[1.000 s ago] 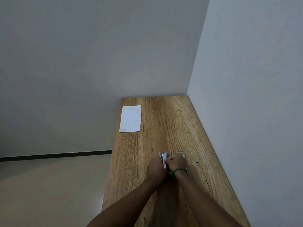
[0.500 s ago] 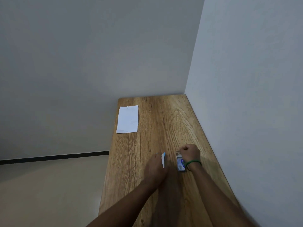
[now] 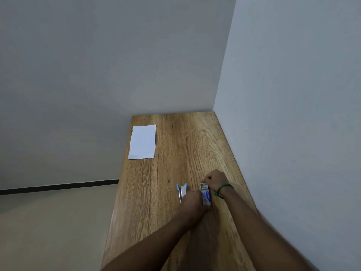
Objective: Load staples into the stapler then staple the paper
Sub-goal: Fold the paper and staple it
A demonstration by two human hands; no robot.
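Loading is underway at lower centre: the left hand (image 3: 192, 202) steadies the small blue-and-white cardboard staple box (image 3: 205, 195), beside the opened blue-and-silver metal stapler (image 3: 182, 190). The right hand (image 3: 215, 179) is curled at the box's far end, apparently pinching staples, though that is too small to tell. Next, probably, comes seating a strip in the stapler's channel.

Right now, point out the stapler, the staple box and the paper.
stapler (image 3: 182, 189): head view, its opened white-and-blue body.
staple box (image 3: 205, 195): head view, its blue top face.
paper (image 3: 143, 142): head view, sheet's middle.

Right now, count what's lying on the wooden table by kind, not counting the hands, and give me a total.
Paper sheet: 1
Blue and white stapler, lying open: 1
Small box of staples, between both hands: 1
Total: 3
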